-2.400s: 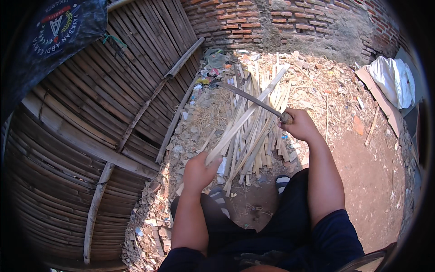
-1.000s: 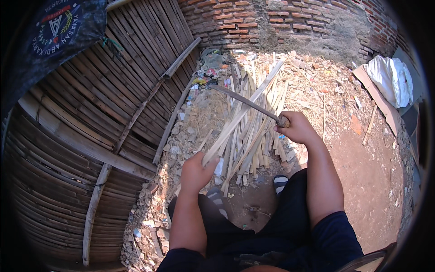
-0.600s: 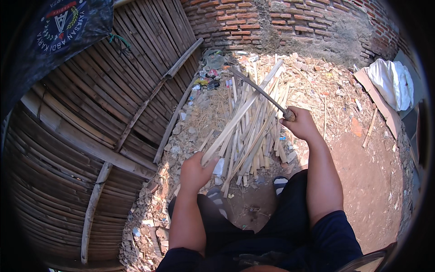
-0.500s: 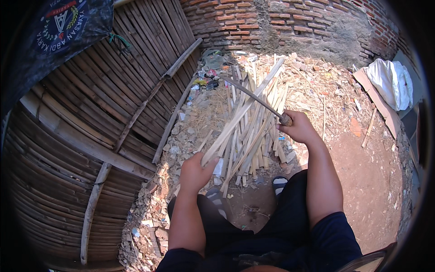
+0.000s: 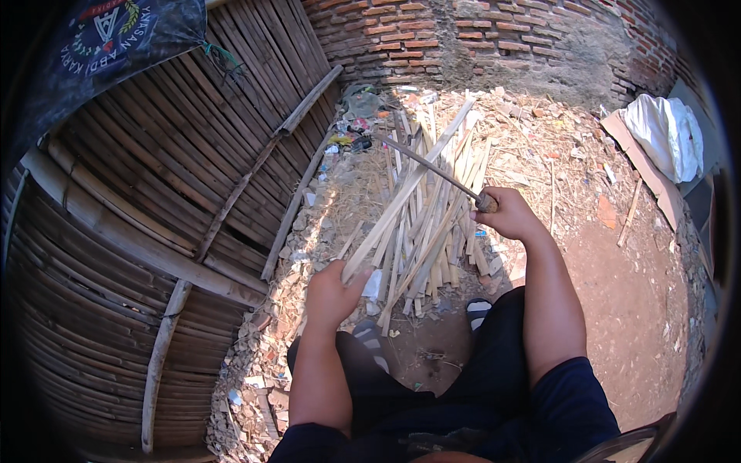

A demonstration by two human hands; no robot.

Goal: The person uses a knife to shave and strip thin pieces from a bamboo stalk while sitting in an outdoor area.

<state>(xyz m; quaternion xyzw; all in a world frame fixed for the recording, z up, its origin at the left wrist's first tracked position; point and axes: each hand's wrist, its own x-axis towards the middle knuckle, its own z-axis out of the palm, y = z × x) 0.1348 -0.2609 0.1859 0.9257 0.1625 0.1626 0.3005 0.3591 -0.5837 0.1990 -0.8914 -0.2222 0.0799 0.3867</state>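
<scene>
My left hand [image 5: 334, 295] is closed around the near end of a long pale bamboo slat [image 5: 401, 202]. The slat slants up and away to the right, above a heap of similar loose slats [image 5: 432, 258]. In my right hand [image 5: 505, 213] is the short wooden handle of a machete [image 5: 432, 167], gripped with the fingers wrapped round it. Its long, narrow dark blade points to the far left and crosses the held slat. Whether blade and slat touch I cannot tell.
A dark slatted bamboo wall [image 5: 224, 154] runs along the left, with a printed banner [image 5: 116, 58] hanging on it. Across the back stands a brick wall [image 5: 502, 38]. Rubble and litter [image 5: 309, 231] cover the ground. A white sack [image 5: 664, 135] lies at the right. My sandalled feet are close to the heap.
The held slat's far end has shifted slightly left and down. The machete has barely moved, and both hands keep their grip. The view has turned a little.
</scene>
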